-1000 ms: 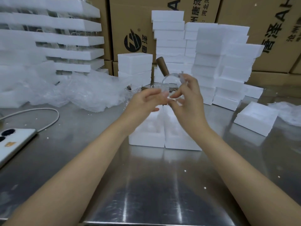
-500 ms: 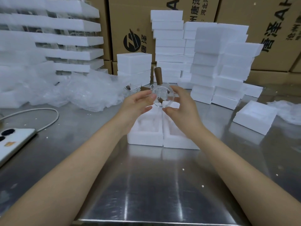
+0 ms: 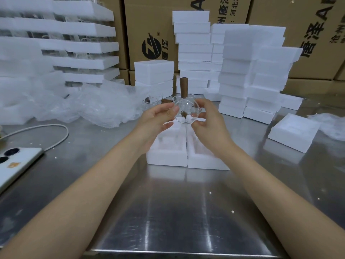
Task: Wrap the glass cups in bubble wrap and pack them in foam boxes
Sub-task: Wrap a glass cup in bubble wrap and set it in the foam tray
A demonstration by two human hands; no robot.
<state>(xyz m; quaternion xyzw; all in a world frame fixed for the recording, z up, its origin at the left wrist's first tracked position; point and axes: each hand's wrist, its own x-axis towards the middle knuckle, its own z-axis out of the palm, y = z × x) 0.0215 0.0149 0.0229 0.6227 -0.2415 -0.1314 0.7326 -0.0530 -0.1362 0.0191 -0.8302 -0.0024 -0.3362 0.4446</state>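
Glass, clear and bare of any wrap, is what I hold in the head view: the glass cup (image 3: 186, 114) hangs in the air above the two open foam boxes (image 3: 166, 159), between my hands; my left grip (image 3: 156, 120) pinches its left rim with thumb and fingertips, and my right grip (image 3: 209, 124) is curled on the right side by the small spout, so both are clamped on it; a brown wooden handle (image 3: 183, 87) stands up behind the rim, and I judge it the cup's own; the step, as I read it, is wrapping, yet the bubble wrap (image 3: 104, 109) lies heaped well to the left on the counter (image 3: 168, 212); I would hold the body firmly with one hand, never the handle alone, free the other to draw a sheet over, then lay the cup low on it; more cups (image 3: 151, 101) stand just behind, so I would turn slowly and swing the handle clear of them.
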